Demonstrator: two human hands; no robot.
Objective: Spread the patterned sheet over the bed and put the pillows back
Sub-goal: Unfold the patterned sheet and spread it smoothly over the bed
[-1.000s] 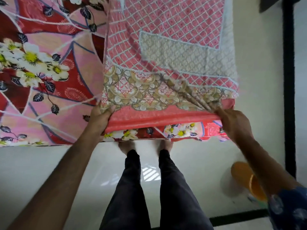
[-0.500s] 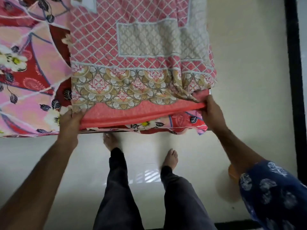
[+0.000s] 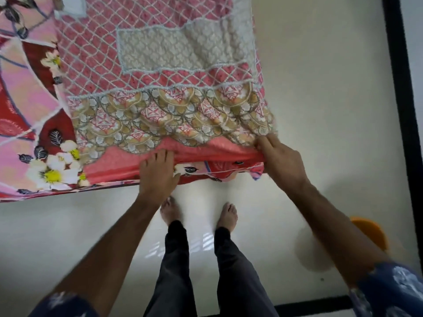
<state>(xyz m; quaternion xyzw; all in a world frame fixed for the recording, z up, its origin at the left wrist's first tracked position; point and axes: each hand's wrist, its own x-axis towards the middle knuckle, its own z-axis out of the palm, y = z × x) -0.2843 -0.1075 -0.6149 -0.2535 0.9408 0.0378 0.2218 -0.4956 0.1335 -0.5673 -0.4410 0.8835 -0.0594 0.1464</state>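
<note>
Patterned sheet (image 3: 160, 88): pink lattice field, grey-white panel, scalloped gold border, plain coral hem. I see it lying over the right-hand end of the bed, on top of a floral sheet (image 3: 29, 124) that shows bare to the left and in a strip below the coral hem. Its hem runs along the near bed edge; the right side hangs off the bed corner.

Left hand (image 3: 158, 172): fingers extended and slightly apart, lying flat on the coral hem at the bed edge, thumb out to the right over the floral strip. I read it as pressing, not pinching.

Right hand (image 3: 281, 161): at the near right corner, fingers curled down onto the hem where the scalloped border ends, cloth bunched under them. Fingertips are hidden in the fold; it looks like a grip on the corner.

Surroundings: pale floor (image 3: 320, 110), person's bare feet (image 3: 226, 216) just below the bed edge, orange object (image 3: 370, 232) at right, partly behind the right forearm.
</note>
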